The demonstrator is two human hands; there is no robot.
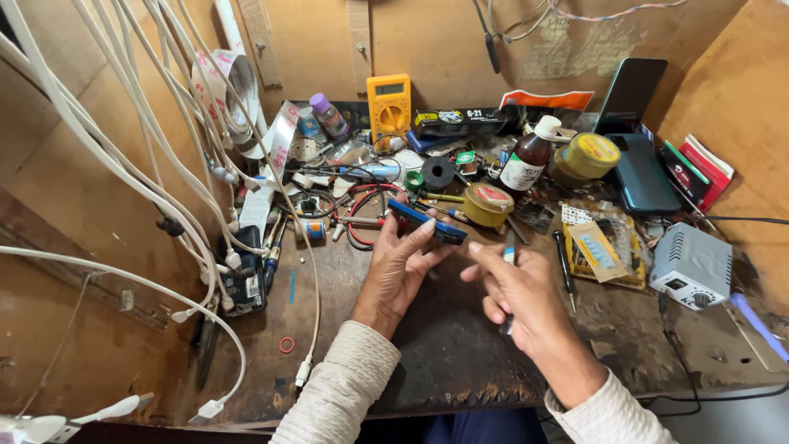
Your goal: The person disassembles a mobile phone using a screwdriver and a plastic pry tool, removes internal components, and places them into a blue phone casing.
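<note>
phone (pixel 427 222) in left hand (pixel 399 267) | right hand (pixel 518 288) just right | multimeter (pixel 389 103) behind | power box (pixel 693 265) far right | cables (pixel 164 164) left

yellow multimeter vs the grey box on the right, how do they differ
The yellow multimeter stands upright against the back wall; the grey box sits flat on the bench at the right edge. The yellow multimeter is slim with a screen on top; the grey box is squat, with vent slots and a front knob. Neither is touched by the left hand or right hand.

A dark, worn wooden workbench (pixel 460 353) carries a yellow multimeter (pixel 389 103), brown bottle (pixel 528 159), grey power supply (pixel 693 265), and red rubber ring (pixel 286 344).
</note>
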